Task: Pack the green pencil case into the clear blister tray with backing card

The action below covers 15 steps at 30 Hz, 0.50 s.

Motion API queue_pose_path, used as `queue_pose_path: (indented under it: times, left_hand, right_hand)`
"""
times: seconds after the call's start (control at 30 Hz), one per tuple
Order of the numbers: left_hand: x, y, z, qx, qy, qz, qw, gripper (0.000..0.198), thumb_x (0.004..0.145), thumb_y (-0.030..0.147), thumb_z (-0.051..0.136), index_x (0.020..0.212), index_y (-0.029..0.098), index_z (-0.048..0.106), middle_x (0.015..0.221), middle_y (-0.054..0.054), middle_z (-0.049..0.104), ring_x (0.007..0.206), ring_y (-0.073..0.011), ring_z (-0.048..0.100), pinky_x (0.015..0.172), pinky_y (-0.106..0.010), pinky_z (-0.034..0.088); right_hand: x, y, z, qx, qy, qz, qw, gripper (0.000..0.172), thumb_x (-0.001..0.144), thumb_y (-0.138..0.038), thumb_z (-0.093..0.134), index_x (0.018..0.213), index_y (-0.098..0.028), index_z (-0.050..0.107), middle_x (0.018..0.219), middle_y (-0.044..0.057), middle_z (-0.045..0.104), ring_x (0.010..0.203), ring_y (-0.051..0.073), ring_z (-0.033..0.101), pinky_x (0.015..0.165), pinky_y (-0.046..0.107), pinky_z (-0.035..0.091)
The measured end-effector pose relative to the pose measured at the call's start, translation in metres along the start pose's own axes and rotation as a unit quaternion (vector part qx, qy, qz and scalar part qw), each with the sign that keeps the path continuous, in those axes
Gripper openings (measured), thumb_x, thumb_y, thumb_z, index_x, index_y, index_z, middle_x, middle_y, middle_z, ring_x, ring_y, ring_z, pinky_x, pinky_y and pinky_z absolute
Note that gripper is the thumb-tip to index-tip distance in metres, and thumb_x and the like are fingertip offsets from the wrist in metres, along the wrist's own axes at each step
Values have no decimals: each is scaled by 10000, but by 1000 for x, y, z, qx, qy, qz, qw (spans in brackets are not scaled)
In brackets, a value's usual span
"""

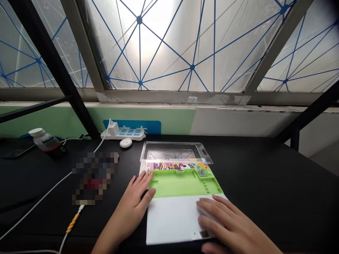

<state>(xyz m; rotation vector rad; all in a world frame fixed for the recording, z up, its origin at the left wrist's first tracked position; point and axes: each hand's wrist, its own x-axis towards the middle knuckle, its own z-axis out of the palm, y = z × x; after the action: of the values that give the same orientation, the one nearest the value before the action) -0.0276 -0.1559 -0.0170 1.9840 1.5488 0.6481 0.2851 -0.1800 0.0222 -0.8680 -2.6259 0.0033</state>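
Observation:
A green plastic tray (182, 183) lies on the black table (278, 183), with a white sheet (172, 218) in front of it. Behind the tray sits a colourful printed card (174, 165) and a clear plastic lid (172, 151). My left hand (134, 206) rests flat with fingers spread, touching the tray's left edge and the sheet's corner. My right hand (227, 224) lies flat on the right part of the white sheet, fingers stretched out. Neither hand holds anything.
A white power strip (127, 133) with a plugged charger stands at the back, a small white oval object (125, 143) beside it. A bottle (46, 141) lies at the far left. White cables (39, 201) cross the table's left side. A black frame post (53, 63) rises at left.

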Motion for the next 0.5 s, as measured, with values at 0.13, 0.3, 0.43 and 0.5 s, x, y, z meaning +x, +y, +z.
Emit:
queue_pose_path:
  times: [0.13,0.3,0.43,0.5]
  left_hand:
    - [2,-3,4,23,15,16,999,580,1014,471,412,1553,317,265,1596,-41,303,1488,-265,247,1206,-566,193]
    - [-1,-1,7,-26,79,-39,996,541,1025,470,373,1532,281,357,1569,-61,388,1461,-304,321,1181,-563,273]
    - [-6,-5,6,-142,85,-63,984,610,1024,577,250,1537,263,351,1546,-80,433,1436,-294,377,1176,-519,308]
    - [-8,-7,5,-192,81,-68,976,698,1001,644,164,1555,244,308,1549,-90,428,1432,-284,386,1187,-498,291]
  right_hand:
    - [-34,40,8,33,-30,133,990,763,705,-560,800,1392,-356,537,1527,86,455,1349,412,465,1028,593,501]
    - [-47,78,22,102,-45,238,965,713,837,-401,708,1487,-355,419,1565,65,402,1411,351,390,1116,567,407]
    - [-36,78,31,130,20,288,949,485,900,-423,610,1371,-318,559,1443,71,565,1355,336,483,1084,555,446]
    - [-30,73,32,137,54,320,936,448,932,-463,553,1348,-298,575,1384,82,617,1281,326,563,1026,516,511]
